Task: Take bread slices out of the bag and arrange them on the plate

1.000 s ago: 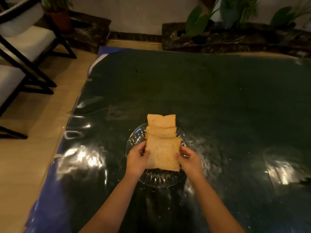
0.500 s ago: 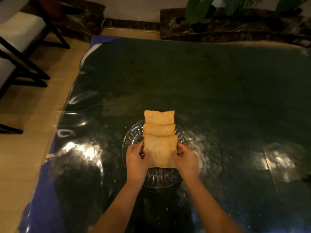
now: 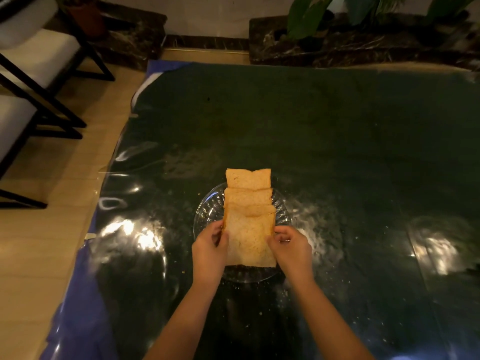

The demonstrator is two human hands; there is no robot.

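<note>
A round clear glass plate (image 3: 207, 211) sits on the dark table in front of me. Several bread slices lie overlapping in a row on it, running away from me; the farthest slice (image 3: 248, 178) hangs over the plate's far rim. The nearest bread slice (image 3: 249, 239) is pinched by both hands. My left hand (image 3: 209, 252) grips its left edge and my right hand (image 3: 292, 249) grips its right edge. No bread bag is in view.
The table carries a dark green cloth under shiny clear plastic (image 3: 337, 152), with a blue layer (image 3: 78, 294) along the left edge and crumbs around the plate. Black-framed white chairs (image 3: 31, 74) stand on the floor to the left. Potted plants (image 3: 324, 14) stand beyond the far edge.
Both hands stay on the nearest slice's edges, now further back along them. A further slice edge now shows in the row behind it. The view has shifted a little.
</note>
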